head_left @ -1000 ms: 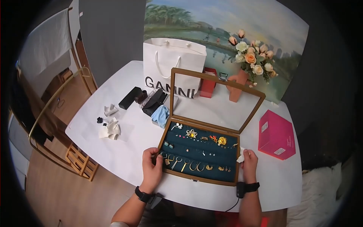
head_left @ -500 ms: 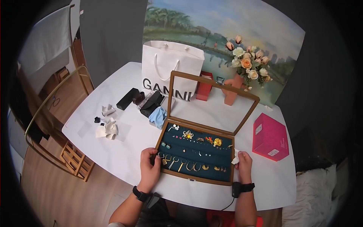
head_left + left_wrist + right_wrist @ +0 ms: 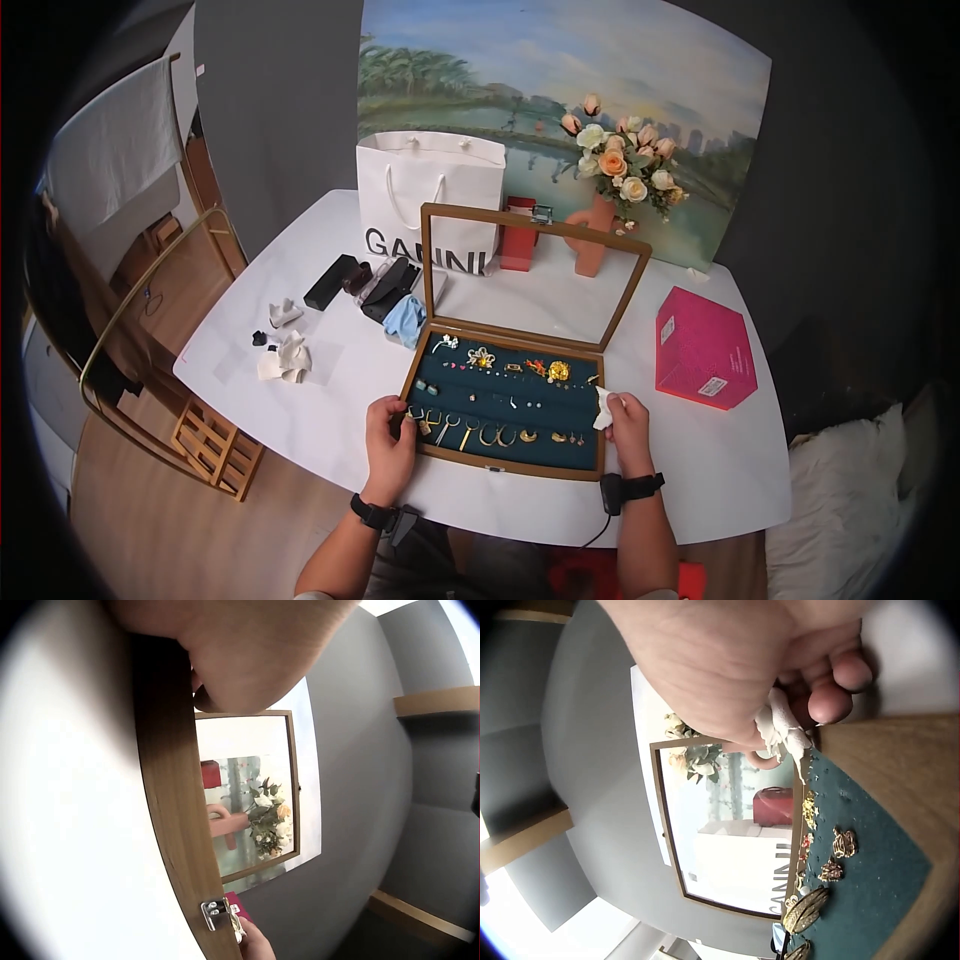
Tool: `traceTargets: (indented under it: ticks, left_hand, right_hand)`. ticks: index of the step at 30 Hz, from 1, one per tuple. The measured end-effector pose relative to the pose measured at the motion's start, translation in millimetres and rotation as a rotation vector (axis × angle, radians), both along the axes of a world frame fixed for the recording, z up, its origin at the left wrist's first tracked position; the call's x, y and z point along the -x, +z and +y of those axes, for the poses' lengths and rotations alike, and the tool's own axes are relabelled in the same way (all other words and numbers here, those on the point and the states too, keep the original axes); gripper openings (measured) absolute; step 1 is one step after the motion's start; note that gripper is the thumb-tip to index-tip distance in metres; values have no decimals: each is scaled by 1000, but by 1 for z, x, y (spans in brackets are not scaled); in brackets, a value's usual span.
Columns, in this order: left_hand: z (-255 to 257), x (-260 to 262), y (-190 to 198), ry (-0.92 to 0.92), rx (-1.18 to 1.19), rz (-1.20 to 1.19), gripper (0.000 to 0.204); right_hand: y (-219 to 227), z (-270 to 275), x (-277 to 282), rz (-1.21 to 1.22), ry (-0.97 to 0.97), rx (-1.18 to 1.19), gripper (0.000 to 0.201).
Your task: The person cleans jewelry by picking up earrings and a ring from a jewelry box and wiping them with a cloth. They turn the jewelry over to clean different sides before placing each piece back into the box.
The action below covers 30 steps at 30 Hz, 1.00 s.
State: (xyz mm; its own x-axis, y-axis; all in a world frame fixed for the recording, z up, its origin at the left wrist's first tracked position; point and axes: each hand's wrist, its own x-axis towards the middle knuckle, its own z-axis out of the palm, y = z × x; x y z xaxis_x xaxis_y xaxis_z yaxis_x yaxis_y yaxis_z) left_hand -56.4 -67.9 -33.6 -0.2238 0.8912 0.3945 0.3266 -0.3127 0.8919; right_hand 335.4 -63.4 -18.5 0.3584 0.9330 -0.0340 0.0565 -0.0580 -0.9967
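A wooden jewelry box stands on the table with its glass lid raised. Brooches, including a yellow flower brooch, and several earrings lie in rows on its dark green lining. My left hand grips the box's near left side, thumb at the rim. At the right side, my right hand pinches a crumpled white cloth between thumb and fingers, right at the wooden edge. The left wrist view shows the box's front wall with a metal latch.
Behind the box stand a white paper bag, a red box and a flower vase. A pink box sits at the right. Leftward lie a black case, a blue cloth and crumpled white pieces.
The head view has shifted, moving the whole scene leftward in frame. Both hands stay at the sides of the box, and the white cloth remains in the right hand.
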Motion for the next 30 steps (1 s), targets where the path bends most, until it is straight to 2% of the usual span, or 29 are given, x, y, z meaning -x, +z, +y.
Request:
traceTargets:
  ticks: [10, 16, 30]
  left_hand:
    - [3, 0, -6, -8, -24, -23, 25]
    - [0, 1, 1, 30, -71, 125, 22]
    - [-1, -1, 3, 13, -19, 62, 18]
  right_hand:
    - [-3, 2, -1, -45, -10, -17, 27]
    - [-5, 2, -1, -49, -2, -9, 27]
    - [-1, 1, 0, -73, -9, 19, 27]
